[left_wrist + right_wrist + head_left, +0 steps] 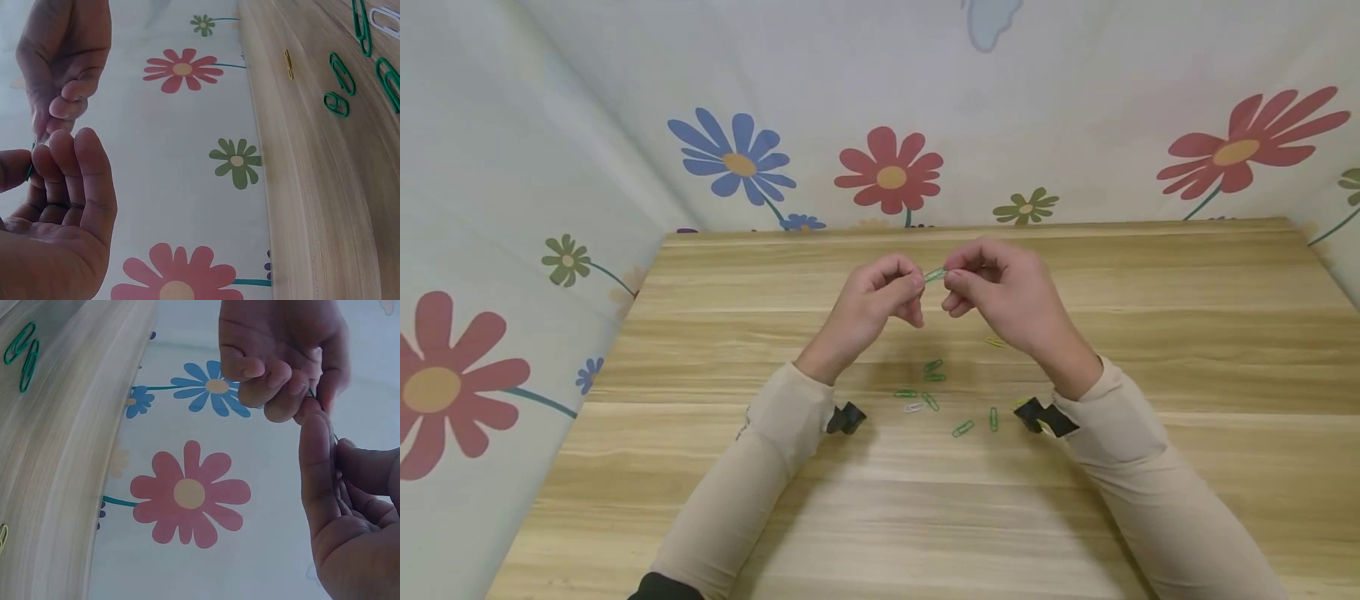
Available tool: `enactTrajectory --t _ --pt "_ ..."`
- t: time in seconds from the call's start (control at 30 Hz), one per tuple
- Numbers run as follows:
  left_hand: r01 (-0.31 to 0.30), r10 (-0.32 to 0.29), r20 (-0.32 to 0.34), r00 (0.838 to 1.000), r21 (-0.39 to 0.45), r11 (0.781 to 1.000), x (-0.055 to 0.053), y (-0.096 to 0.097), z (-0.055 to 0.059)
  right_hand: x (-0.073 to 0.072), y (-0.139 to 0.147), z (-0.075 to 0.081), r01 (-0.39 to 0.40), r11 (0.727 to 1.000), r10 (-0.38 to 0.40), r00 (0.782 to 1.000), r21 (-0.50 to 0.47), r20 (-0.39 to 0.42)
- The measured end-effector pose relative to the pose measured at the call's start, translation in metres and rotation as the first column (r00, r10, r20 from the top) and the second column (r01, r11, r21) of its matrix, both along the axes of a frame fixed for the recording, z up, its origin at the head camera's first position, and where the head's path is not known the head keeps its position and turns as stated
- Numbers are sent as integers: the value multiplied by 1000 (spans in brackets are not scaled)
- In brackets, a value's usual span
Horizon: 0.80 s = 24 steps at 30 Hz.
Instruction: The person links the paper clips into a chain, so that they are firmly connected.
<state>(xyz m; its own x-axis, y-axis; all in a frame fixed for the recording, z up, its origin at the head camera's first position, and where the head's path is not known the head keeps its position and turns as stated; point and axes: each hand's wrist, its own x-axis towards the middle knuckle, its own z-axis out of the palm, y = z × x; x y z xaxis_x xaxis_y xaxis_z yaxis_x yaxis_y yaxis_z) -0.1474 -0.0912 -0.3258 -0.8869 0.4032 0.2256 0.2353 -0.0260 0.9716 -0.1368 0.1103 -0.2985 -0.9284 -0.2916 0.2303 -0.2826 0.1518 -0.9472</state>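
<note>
Above the wooden table, a green paper clip (935,275) spans the small gap between both hands. My left hand (880,296) pinches its left end between thumb and index finger. At the other end, the thumb and fingertips of my right hand (1003,287) grip it. Most of the clip is covered by fingers in both wrist views; a green sliver of wire (30,167) shows in the left one. Below the hands lie several loose green paper clips (963,428), a white paper clip (913,407) and a yellow paper clip (996,342).
The wooden table (760,483) reaches back to a pale wall covering (1075,75) printed with flowers. Black wrist mounts (847,418) hang under both sleeves. Near the right one, a bit of yellow shows on the table.
</note>
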Motion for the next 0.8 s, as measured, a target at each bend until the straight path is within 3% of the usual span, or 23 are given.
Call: enactTrajectory --t 0.17,0.47,0.8 --pt "1 -1 -1 1000 10 1000 -1 0 -1 0 -1 -1 2 996 -2 1000 -90 6" --pt "34 -33 -42 999 16 999 -1 -1 0 0 -6 -3 35 993 -35 999 -114 1" --pt "61 -61 -63 996 12 998 -1 0 0 -1 -3 -3 19 977 2 995 -214 98"
